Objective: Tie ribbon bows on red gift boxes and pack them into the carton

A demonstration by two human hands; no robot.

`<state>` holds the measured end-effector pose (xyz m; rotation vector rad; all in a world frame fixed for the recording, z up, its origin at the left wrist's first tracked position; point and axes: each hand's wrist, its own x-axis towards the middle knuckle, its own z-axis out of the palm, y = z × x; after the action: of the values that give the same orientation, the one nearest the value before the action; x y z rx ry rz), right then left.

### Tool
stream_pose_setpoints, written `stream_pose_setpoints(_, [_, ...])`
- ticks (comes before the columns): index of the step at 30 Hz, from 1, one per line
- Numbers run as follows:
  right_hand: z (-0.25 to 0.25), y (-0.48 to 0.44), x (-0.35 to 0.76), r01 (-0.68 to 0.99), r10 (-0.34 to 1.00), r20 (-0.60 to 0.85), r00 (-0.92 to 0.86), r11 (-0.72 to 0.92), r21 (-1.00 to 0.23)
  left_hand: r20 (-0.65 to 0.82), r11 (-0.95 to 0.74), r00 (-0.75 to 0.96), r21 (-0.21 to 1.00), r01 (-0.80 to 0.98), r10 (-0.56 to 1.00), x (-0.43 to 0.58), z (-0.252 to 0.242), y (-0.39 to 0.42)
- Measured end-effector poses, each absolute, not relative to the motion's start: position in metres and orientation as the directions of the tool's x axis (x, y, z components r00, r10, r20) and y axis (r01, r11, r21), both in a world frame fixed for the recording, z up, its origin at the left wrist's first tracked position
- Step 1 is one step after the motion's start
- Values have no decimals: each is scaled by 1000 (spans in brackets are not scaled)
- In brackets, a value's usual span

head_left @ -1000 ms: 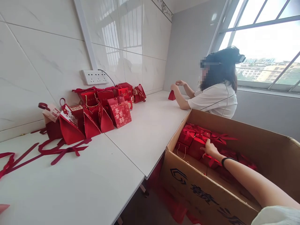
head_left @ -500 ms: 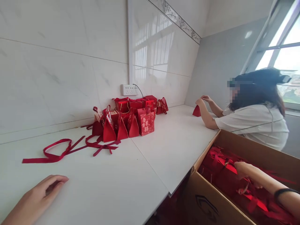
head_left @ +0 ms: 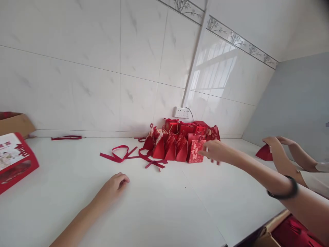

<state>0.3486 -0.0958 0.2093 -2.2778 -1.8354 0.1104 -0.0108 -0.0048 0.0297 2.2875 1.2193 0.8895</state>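
Seen from my head camera, the patterned gift box [head_left: 195, 154], red with pale characters on its front, stands upright on the white table [head_left: 159, 216], and I take my places from it. My right hand [head_left: 214, 151] is at its right edge, fingers loosely parted and blurred. I see nothing held in them, and I cannot tell whether my fingertips touch the box or only overlap it in view. A black band [head_left: 294, 188] circles that wrist. My left hand [head_left: 117, 182] is to the left of the patterned box and nearer to me, fingers softly curled, a narrow gap beside the thumb, holding nothing that I can see.

Just left of the patterned box stand several pointed red boxes [head_left: 170, 147] in a row; behind it are more red boxes [head_left: 189, 128], close together. Farther left of it, a looped ribbon [head_left: 109, 157] and a knotted ribbon [head_left: 156, 162] lie flat. At the far left of it is a red box with a white printed panel [head_left: 17, 163], cut off by the edge of view.

To its right, well apart, a co-worker's hands [head_left: 271, 142] are at a small red box [head_left: 264, 153]. To its lower right, nearer to me, is a carton [head_left: 268, 239] with red things inside.
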Motion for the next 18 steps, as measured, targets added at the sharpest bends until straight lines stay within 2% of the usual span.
stream_pose_setpoints(2, [215,-50,336,979,968,184,169,-142,-149,350,-543,418,615,572,838,-10,29,-7])
stream_pose_setpoints(7, [222,48,327,983,953,241,181,-179,-28,380,-556,407,603,572,831,-8,28,-9])
stream_pose_setpoints(13, [208,123,327,954,930,235,281,-297,34,689,-677,272,421,604,671,-11,30,-11])
stream_pose_setpoints(18, [191,166,333,928,901,246,358,-373,16,767,-729,284,323,604,575,-10,29,-11])
